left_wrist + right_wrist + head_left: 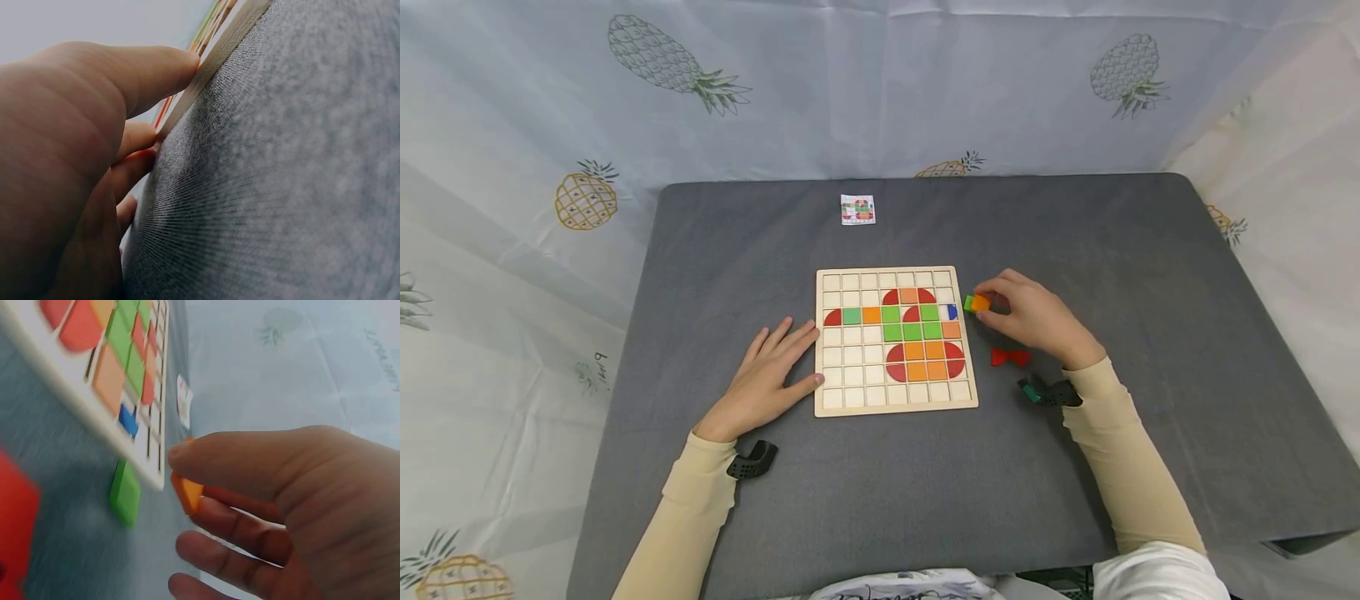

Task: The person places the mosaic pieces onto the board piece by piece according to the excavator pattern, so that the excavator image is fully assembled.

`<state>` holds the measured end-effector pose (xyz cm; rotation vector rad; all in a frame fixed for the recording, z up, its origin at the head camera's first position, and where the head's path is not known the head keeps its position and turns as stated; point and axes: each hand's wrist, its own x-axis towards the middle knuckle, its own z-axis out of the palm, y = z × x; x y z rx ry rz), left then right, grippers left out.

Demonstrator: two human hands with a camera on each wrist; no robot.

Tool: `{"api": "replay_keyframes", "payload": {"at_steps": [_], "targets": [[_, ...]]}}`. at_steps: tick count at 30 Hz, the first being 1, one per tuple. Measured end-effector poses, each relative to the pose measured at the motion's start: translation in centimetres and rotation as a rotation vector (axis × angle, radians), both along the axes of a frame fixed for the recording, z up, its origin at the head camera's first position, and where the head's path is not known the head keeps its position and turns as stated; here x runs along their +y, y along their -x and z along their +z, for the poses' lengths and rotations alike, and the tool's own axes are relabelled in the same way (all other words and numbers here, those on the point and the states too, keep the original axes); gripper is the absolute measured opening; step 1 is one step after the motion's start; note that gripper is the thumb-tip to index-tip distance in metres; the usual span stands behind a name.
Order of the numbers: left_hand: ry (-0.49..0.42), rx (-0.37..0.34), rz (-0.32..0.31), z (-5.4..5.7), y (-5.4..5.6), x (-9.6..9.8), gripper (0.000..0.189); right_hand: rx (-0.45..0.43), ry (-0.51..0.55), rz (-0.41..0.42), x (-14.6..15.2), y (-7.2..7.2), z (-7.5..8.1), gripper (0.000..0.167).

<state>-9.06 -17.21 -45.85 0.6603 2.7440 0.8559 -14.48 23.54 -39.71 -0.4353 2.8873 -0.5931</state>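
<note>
Between the thumb and fingers of my right hand (1036, 317) is a small orange tile (189, 495), held just off the board's right edge. A green tile (125, 495) lies on the cloth between that hand and the board. The wooden grid board (853, 377) carries red, orange, salmon and green pieces, plus a small blue piece (952, 312) in a right-hand cell. With fingers spread, my left hand (763, 385) touches the board's left edge at the thumb and fingertips. Red pieces (1000, 357) lie below my right hand, right of the board.
A small printed card (857, 210) with a coloured grid pattern lies near the far side of the grey-covered table (737, 250). Behind it hangs a white pineapple-print curtain (865, 83). Black wrist devices, one at each sleeve (1120, 442), sit close to the table.
</note>
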Motion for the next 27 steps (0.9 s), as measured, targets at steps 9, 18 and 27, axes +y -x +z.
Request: {"api": "replay_keyframes", "payload": {"at_steps": [9, 18, 27], "targets": [[0.002, -0.008, 0.002, 0.2, 0.0, -0.1, 0.074, 0.043, 0.020, 0.072, -2.4, 1.1, 1.0, 0.039], [0.012, -0.023, -0.002, 0.3, 0.1, 0.0, 0.075, 0.032, -0.075, -0.017, -1.5, 1.8, 0.7, 0.038], [0.023, -0.030, 0.001, 0.1, 0.1, 0.0, 0.074, -0.018, -0.163, -0.091, 1.0, 2.5, -1.3, 0.036]]}}
